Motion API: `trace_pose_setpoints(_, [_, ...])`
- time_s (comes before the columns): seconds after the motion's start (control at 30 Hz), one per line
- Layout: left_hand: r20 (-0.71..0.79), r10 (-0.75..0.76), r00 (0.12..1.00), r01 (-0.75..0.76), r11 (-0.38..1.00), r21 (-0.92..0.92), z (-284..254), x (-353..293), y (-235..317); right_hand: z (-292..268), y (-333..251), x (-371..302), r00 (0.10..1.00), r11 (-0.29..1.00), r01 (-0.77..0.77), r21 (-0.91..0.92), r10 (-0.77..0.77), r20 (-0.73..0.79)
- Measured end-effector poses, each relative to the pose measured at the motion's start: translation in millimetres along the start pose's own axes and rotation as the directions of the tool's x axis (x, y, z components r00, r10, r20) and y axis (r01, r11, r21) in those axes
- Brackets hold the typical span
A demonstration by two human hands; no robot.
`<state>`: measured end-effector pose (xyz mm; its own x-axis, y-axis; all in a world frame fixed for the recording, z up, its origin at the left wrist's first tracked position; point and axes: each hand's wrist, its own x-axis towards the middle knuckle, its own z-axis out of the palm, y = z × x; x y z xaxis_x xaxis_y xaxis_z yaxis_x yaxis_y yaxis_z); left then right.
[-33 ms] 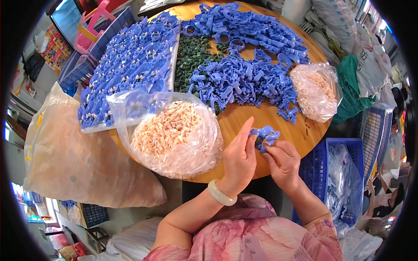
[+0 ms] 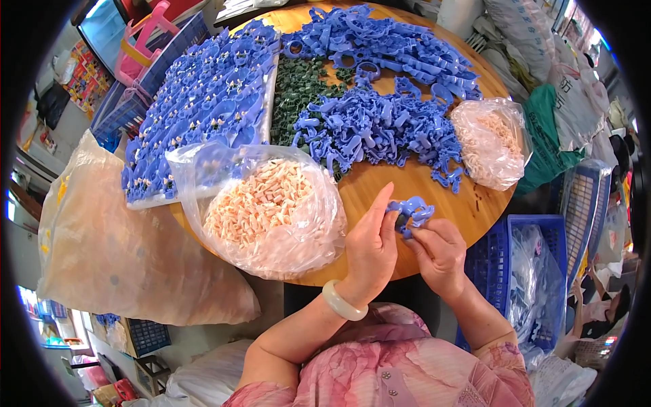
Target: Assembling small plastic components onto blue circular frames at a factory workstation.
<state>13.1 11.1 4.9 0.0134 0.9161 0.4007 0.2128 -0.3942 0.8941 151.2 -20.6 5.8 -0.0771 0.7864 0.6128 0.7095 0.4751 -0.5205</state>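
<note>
A small, curved blue plastic part (image 2: 415,211) is held up between my two hands, just above the near edge of the round wooden table. My left hand (image 2: 371,247), with a pale bangle at its wrist, grips the part's left side; one finger points up past it. Pinched on the lower right of the part are the thumb and fingers of my right hand (image 2: 441,254). Something dark shows at the part's left side, too small to make out. Close to my left hand lies an open clear bag of small cream-coloured pieces (image 2: 261,203).
Loose blue plastic parts (image 2: 380,125) pile up beyond my hands, beside small dark green pieces (image 2: 298,95). A white board (image 2: 203,115) full of blue assemblies stands left. A smaller clear bag (image 2: 491,142) is at right. Blue crates (image 2: 505,264) sit beside the table (image 2: 380,176).
</note>
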Motion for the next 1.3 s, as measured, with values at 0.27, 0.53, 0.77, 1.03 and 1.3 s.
trace_pose_setpoints(0.27, [0.059,0.067,0.996,-0.061,0.992,-0.108,-11.2,10.2,0.6,-17.6,7.3,-1.8,0.983,0.976,-0.173,0.135,0.18,-0.04])
trace_pose_setpoints(0.53, [0.253,0.19,0.949,-0.133,0.964,-0.228,-21.1,14.8,8.0,-27.8,44.0,9.4,0.892,0.664,-0.439,0.606,0.239,0.384])
trace_pose_setpoints(0.77, [0.391,0.225,0.892,-0.175,0.972,-0.16,-27.8,21.3,11.8,-30.1,50.7,10.3,0.954,0.768,-0.262,0.585,0.117,0.274])
trace_pose_setpoints(1.03, [0.425,0.259,0.867,-0.335,0.935,0.114,-29.6,34.0,27.1,-36.1,57.5,21.4,0.957,0.952,0.289,0.099,-0.291,0.008])
trace_pose_setpoints(1.3, [0.312,0.19,0.931,-0.268,0.936,0.228,-62.8,50.8,71.1,-21.9,62.9,19.1,0.972,0.972,0.048,0.23,0.008,-0.237])
